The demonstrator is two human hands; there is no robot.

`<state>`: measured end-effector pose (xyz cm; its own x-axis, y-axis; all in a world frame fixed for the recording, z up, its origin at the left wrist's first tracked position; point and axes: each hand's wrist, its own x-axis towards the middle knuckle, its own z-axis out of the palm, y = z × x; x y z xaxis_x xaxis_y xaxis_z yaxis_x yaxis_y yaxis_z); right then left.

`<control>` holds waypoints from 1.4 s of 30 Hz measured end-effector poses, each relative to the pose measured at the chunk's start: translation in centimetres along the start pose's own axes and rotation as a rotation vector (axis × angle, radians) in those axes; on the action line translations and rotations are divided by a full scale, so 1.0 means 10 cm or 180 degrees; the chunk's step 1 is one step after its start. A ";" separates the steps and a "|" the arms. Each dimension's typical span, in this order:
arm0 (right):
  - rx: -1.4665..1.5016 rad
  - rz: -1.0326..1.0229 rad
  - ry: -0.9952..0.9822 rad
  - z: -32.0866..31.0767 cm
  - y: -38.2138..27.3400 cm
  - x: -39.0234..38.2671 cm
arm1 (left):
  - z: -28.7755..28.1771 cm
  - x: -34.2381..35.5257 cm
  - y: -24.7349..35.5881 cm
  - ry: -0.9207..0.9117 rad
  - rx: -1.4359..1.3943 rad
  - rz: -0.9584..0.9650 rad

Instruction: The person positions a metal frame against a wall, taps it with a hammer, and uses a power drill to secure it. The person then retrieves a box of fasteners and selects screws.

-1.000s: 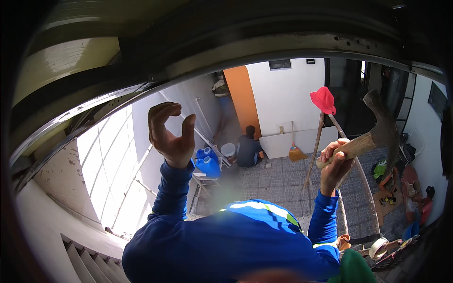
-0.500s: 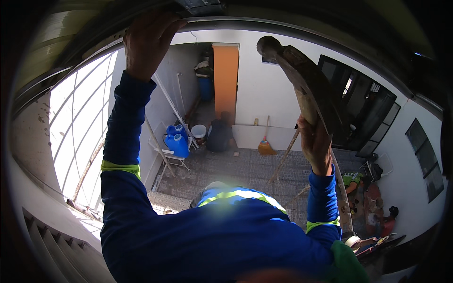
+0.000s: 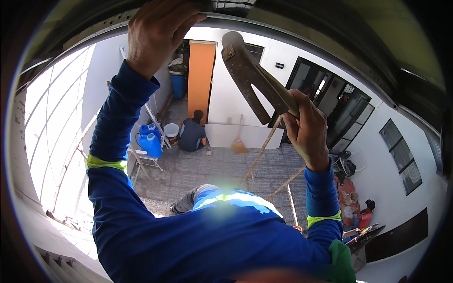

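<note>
Raised at the upper left, my left hand (image 3: 158, 40) grips the metal channel (image 3: 264, 26) that runs overhead, its thumb lying along the edge. The ends of the other fingers are cut off by the top of the picture. My right hand (image 3: 309, 127) is closed around the handle of a claw hammer (image 3: 245, 70), held up in front of me. The hammer's round striking face points up toward the channel, and its forked claw hangs down close to my right fingers. Nothing touches the hammer head.
Below, a person (image 3: 192, 134) crouches beside a white bucket (image 3: 171, 133) and blue jugs (image 3: 150, 141). A broom (image 3: 239, 144) leans against a pale board. Poles (image 3: 264, 148) rise near my right arm. Another person (image 3: 365, 214) is at the lower right. A barred opening (image 3: 56, 122) lies left.
The hammer has swung left and turned, so its claw now shows clearly. My right hand has lowered slightly relative to the channel. My left hand stays on the channel while the view shifts.
</note>
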<state>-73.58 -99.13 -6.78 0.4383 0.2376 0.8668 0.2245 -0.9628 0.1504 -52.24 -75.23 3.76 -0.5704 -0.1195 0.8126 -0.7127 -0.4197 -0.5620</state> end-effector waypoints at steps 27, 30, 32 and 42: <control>-0.1824 -0.1557 0.0195 -0.15 0.36 0.59 | -0.07 -0.03 -0.06 -0.0285 0.0478 0.0164; -0.1844 -0.1560 0.0275 -0.16 0.37 0.62 | -0.06 -0.03 -0.07 -0.0264 0.0308 0.0031; -0.1918 -0.1111 0.0228 -0.15 0.38 0.65 | -0.04 -0.04 -0.08 -0.0187 0.0320 0.0086; -0.1625 -0.1239 0.0309 -0.15 0.47 0.56 | -0.03 -0.07 -0.11 -0.0280 0.0300 0.0242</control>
<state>-71.37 -102.53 -0.54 0.3223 0.5918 0.7388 -0.1014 -0.7544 0.6485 -51.17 -74.39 3.74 -0.5804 -0.2307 0.7809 -0.6249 -0.4887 -0.6088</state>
